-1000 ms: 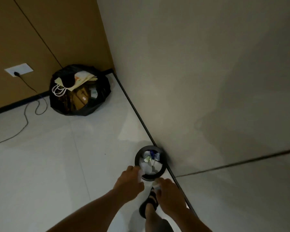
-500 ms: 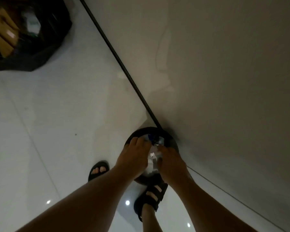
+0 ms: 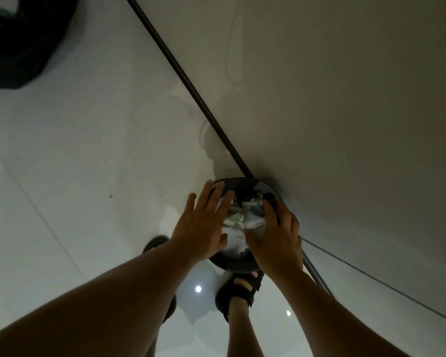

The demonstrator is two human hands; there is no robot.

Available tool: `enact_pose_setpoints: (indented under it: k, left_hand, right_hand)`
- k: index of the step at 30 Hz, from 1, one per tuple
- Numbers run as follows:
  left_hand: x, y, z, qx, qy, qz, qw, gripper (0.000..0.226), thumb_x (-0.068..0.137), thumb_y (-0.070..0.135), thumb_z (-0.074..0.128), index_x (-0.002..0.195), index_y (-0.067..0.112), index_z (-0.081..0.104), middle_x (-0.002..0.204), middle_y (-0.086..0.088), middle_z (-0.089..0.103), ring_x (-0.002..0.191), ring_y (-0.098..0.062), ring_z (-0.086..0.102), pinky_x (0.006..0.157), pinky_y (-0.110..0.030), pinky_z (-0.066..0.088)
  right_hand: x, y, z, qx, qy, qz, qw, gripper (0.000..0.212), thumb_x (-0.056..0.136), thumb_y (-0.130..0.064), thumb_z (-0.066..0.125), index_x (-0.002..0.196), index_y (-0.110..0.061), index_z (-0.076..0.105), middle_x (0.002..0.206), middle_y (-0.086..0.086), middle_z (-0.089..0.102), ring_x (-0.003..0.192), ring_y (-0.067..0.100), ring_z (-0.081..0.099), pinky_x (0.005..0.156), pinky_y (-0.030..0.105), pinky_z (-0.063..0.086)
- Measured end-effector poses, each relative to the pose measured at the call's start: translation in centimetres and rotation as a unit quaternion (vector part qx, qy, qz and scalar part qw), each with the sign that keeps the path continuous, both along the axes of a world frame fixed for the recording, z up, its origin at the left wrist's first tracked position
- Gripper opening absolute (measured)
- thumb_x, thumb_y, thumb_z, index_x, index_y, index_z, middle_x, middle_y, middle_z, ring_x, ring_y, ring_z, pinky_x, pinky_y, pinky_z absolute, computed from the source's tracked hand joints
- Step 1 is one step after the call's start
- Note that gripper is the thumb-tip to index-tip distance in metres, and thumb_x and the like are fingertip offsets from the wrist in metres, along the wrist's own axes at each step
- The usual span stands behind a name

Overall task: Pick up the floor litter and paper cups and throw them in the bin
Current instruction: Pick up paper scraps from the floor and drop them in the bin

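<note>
Both hands are over a small round black bin (image 3: 232,265) on the floor (image 3: 75,176). The left hand (image 3: 201,228) is spread flat with its fingers straight and apart. It holds nothing. Its fingertips reach over the bin's near-left edge. The right hand (image 3: 277,240) lies over the other side of the bin. Its fingers are laid out loosely and its thumb points in toward the left hand. It holds nothing that can be seen.

The litter (image 3: 242,219) is inside the bin, in the gap between the two hands. It is crumpled white paper with a blue-grey bit on top. It fills the bin nearly up to the edge. Whether either hand touches it cannot be told.

Just past the right hand's fingertips is the wall (image 3: 345,124). The bin sits tight against the dark strip (image 3: 191,85) along the bottom of the wall, so there is no room on that side. Out beyond the left hand the shiny white floor is wide and open.

Far off past the left hand's fingers, a big black bag (image 3: 16,47) sits at the corner of the view. Under the wrists are two feet in black sandals. One sandal (image 3: 242,289) is just behind the bin and the other sandal (image 3: 153,243) peeks out beside the left arm.
</note>
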State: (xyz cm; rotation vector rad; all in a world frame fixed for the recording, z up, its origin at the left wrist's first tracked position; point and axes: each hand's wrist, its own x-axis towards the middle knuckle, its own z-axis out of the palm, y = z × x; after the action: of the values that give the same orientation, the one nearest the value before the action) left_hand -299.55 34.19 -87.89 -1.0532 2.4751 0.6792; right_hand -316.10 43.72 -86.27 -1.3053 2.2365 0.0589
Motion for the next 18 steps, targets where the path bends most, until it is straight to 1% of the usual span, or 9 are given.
enact_pose_setpoints:
  k: [2, 4, 6, 9, 13, 16, 18]
  left_hand:
    - [1.3, -0.4, 2.5, 0.005, 0.0, 0.019, 1.0, 0.098, 0.085, 0.061, 0.05, 0.151, 0.019, -0.009, 0.16, -0.009, -0.014, 0.145, -0.031, -0.018, 0.117, -0.051, 0.008]
    - [2.6, -0.7, 6.0, 0.023, -0.016, 0.029, 0.999, 0.096, 0.086, 0.062, 0.047, 0.152, 0.019, -0.008, 0.16, -0.009, -0.013, 0.146, -0.031, -0.017, 0.117, -0.051, 0.01]
    - [3.9, -0.8, 10.3, 0.034, -0.022, 0.043, 0.998, 0.096, 0.087, 0.063, 0.046, 0.152, 0.019, -0.009, 0.16, -0.008, -0.013, 0.146, -0.031, -0.016, 0.117, -0.05, 0.01]
    - [5.3, -1.0, 17.8, 0.028, -0.021, 0.033, 0.999, 0.095, 0.087, 0.062, 0.047, 0.152, 0.019, -0.008, 0.16, -0.008, -0.01, 0.146, -0.032, -0.011, 0.116, -0.052, 0.014]
    - [6.1, -0.2, 27.1, 0.008, -0.013, 0.012, 1.0, 0.094, 0.086, 0.061, 0.049, 0.152, 0.021, -0.005, 0.161, -0.007, -0.007, 0.147, -0.032, -0.007, 0.115, -0.051, 0.017]
    - [5.7, 0.6, 32.8, 0.012, 0.013, 0.033, 0.999, 0.089, 0.087, 0.059, 0.049, 0.153, 0.021, 0.003, 0.161, -0.007, 0.001, 0.147, -0.031, -0.002, 0.113, -0.049, 0.02]
    - [5.0, 1.1, 36.5, 0.024, 0.024, 0.052, 0.998, 0.088, 0.087, 0.06, 0.049, 0.153, 0.022, 0.004, 0.161, -0.006, 0.001, 0.147, -0.03, -0.001, 0.114, -0.05, 0.019]
  right_hand:
    - [0.3, 0.6, 2.5, 0.007, -0.006, -0.018, 1.0, 0.084, 0.083, -0.054, 0.064, 0.15, -0.031, 0.019, 0.154, 0.006, 0.025, 0.14, 0.031, 0.027, 0.103, 0.05, 0.044]
    - [0.8, 1.1, 5.7, 0.025, -0.011, -0.04, 0.999, 0.084, 0.085, -0.054, 0.062, 0.15, -0.032, 0.015, 0.155, 0.006, 0.021, 0.142, 0.031, 0.022, 0.105, 0.05, 0.041]
    - [1.6, 1.4, 9.7, 0.04, -0.021, -0.055, 0.997, 0.082, 0.087, -0.057, 0.057, 0.151, -0.033, 0.011, 0.157, 0.004, 0.017, 0.144, 0.029, 0.017, 0.106, 0.049, 0.038]
    - [2.9, 1.8, 16.9, 0.057, -0.042, -0.09, 0.993, 0.078, 0.091, -0.058, 0.053, 0.152, -0.036, 0.011, 0.159, 0.0, 0.011, 0.146, 0.026, 0.01, 0.108, 0.05, 0.034]
    - [5.0, 3.8, 26.1, 0.03, -0.065, -0.134, 0.988, 0.076, 0.091, -0.06, 0.05, 0.152, -0.037, 0.013, 0.161, -0.004, 0.009, 0.147, 0.025, 0.007, 0.109, 0.051, 0.034]
    - [6.5, 6.1, 32.1, 0.008, -0.076, -0.116, 0.99, 0.076, 0.09, -0.062, 0.049, 0.153, -0.038, 0.012, 0.161, -0.004, 0.009, 0.148, 0.024, 0.006, 0.111, 0.051, 0.034]
    - [6.6, 7.9, 35.8, 0.002, -0.074, -0.1, 0.992, 0.076, 0.09, -0.062, 0.049, 0.153, -0.039, 0.013, 0.162, -0.003, 0.008, 0.148, 0.023, 0.004, 0.112, 0.052, 0.032]
